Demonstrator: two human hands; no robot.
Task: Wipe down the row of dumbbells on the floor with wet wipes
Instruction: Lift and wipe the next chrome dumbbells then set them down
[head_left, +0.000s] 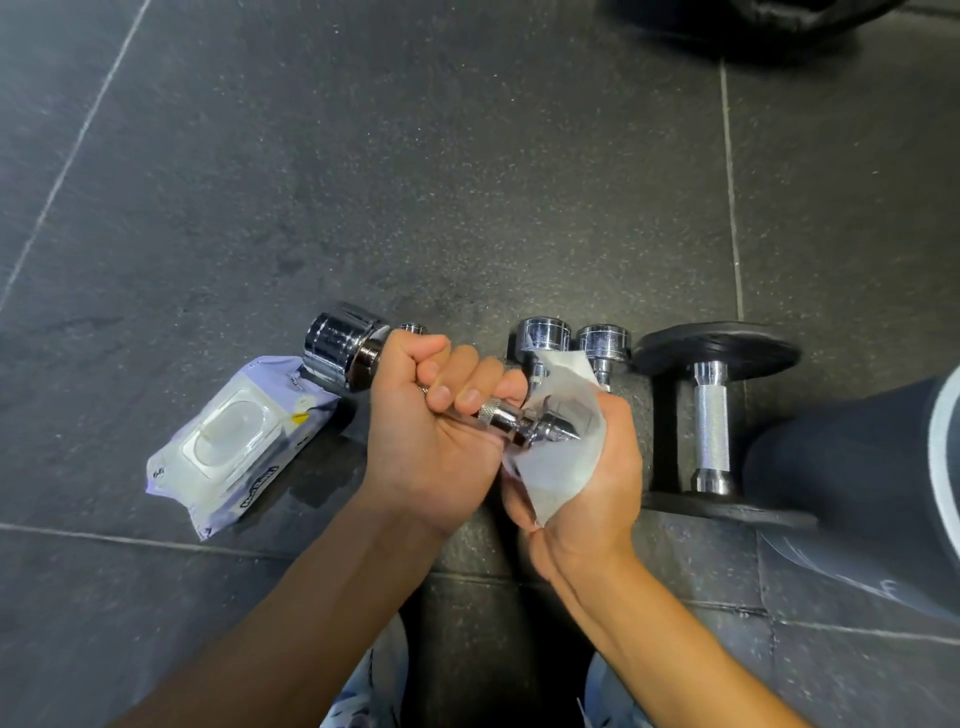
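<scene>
- Your right hand (618, 467) cups a wet wipe (558, 470) around the near end of the chrome dumbbell (337, 343).
- Your left hand (431, 421) grips its handle, fingers curled.

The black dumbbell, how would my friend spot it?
On the dark speckled rubber floor, a row of weights lies. At its right end sits the dumbbell with wide black plates and a silver knurled handle. The small dumbbells beside it are all chrome.

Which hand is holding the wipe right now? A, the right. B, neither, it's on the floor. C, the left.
A: the right hand cups the wipe round one end of the dumbbell, while the left hand grips its handle.
</scene>
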